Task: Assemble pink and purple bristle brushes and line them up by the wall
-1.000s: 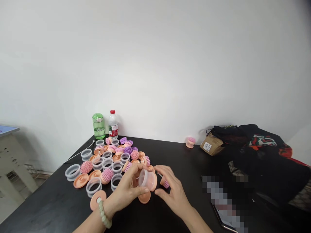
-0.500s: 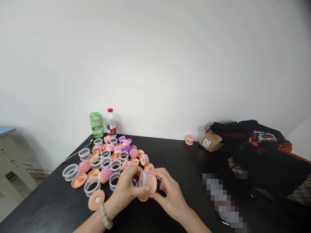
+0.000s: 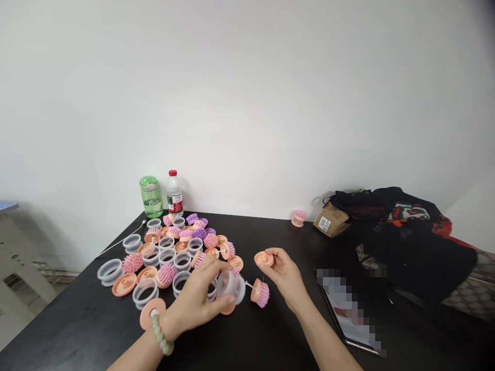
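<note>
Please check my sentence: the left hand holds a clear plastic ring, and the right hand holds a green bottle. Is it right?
Not entirely. The head view shows the right hand holding an orange disc, not a green bottle. The left hand does hold a clear plastic ring.

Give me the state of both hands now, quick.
Left hand: closed around a clear plastic ring.
Right hand: closed, pinching a peach disc between thumb and fingers.
</note>
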`<state>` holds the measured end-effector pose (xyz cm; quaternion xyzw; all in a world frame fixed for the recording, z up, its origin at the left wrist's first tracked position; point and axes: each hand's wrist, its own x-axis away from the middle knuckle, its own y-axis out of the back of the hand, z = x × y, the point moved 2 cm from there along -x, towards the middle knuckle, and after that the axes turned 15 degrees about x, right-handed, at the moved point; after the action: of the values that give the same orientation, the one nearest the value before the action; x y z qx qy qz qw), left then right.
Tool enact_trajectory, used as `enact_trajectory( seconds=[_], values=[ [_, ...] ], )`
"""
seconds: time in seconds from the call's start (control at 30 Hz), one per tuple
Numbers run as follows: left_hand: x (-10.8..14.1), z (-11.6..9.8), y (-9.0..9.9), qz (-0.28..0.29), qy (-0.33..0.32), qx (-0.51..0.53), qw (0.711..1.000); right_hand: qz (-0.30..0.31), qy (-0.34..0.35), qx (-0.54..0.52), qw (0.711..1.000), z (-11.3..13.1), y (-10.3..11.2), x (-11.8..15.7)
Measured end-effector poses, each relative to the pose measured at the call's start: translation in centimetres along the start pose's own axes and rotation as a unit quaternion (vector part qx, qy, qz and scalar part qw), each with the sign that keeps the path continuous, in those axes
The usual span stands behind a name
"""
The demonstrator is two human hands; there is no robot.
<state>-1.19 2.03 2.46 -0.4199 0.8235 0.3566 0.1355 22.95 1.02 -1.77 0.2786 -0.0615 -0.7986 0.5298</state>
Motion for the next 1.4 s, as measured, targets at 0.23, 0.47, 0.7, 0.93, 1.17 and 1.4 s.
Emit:
enact_trajectory(
  seconds=[0.23,0.47,0.7,0.93,1.17,1.4],
  values=[
    [0.8,0.0,-3.6,0.155,-0.081,-0.118,0.977,0.088,-0.081,0.102,0.988,-3.0,-0.2,-1.0],
    [1.0,0.7,-4.4,0.172,-0.068,-0.171,0.968,0.116,-0.05,0.158,0.979,-2.6,-0.8,-0.5],
    [0.7,1.8,-4.1,0.107,-0.05,-0.256,0.959,0.079,-0.048,0.167,0.982,-2.2,-3.0,0.3],
    [0.8,2.2,-4.0,0.106,-0.112,-0.267,0.951,0.047,-0.053,0.151,0.986,-1.6,-4.7,1.2],
    [0.8,2.8,-5.3,0.121,-0.135,-0.327,0.927,0.067,-0.027,0.12,0.99,-0.9,-4.7,1.9],
    [0.8,4.3,-4.7,0.041,-0.072,-0.415,0.906,0.0,-0.063,0.174,0.983,-2.1,-3.4,-0.4]
  ],
)
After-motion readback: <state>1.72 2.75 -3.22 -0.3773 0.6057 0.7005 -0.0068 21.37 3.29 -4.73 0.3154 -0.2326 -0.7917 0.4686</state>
